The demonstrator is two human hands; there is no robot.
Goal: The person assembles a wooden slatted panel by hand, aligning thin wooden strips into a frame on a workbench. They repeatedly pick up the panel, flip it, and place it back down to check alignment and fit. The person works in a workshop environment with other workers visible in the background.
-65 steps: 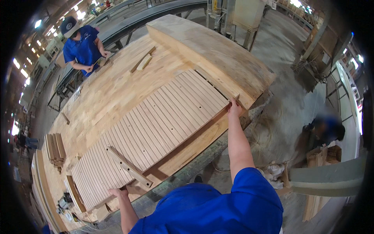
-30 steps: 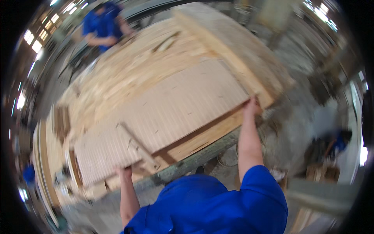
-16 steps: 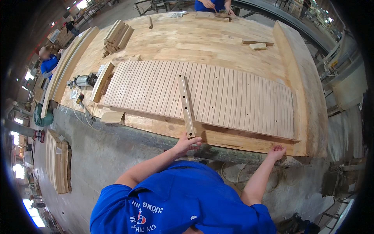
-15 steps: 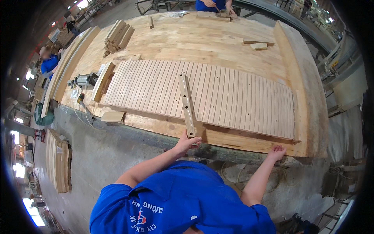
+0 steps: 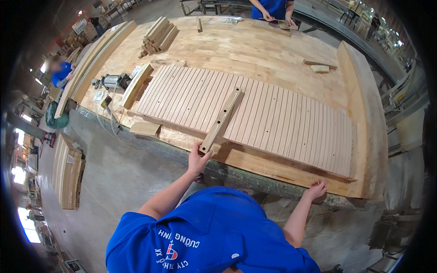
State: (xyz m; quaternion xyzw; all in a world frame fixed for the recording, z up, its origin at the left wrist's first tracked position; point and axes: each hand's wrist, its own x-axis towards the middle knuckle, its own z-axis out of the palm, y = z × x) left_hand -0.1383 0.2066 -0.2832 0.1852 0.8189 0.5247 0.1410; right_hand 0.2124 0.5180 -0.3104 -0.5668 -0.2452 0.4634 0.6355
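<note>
A pale wooden bar point(image 5: 213, 133) with several dark holes lies tilted across a long slatted wooden panel point(image 5: 261, 120) on the workbench. Its near end sticks out past the panel's front edge, where my left hand point(image 5: 198, 161) holds it between thumb and fingers. My right hand point(image 5: 315, 189) is at the bench's front edge, near the panel's right end. Its fingers are curled closed, and whatever may be inside them is hidden. Small dark holes dot the slats.
A metal cylinder clamp point(image 5: 116, 82) and a yellow-black power tool point(image 5: 106, 103) with a hose sit left of the panel. Stacked wood strips point(image 5: 159, 35) lie behind. A raised board point(image 5: 355, 91) borders the right side. A co-worker point(image 5: 272, 10) works across the bench.
My left hand has shifted left with the bar's near end, so the bar now slants the other way. My right hand has stayed by the bench edge, still closed.
</note>
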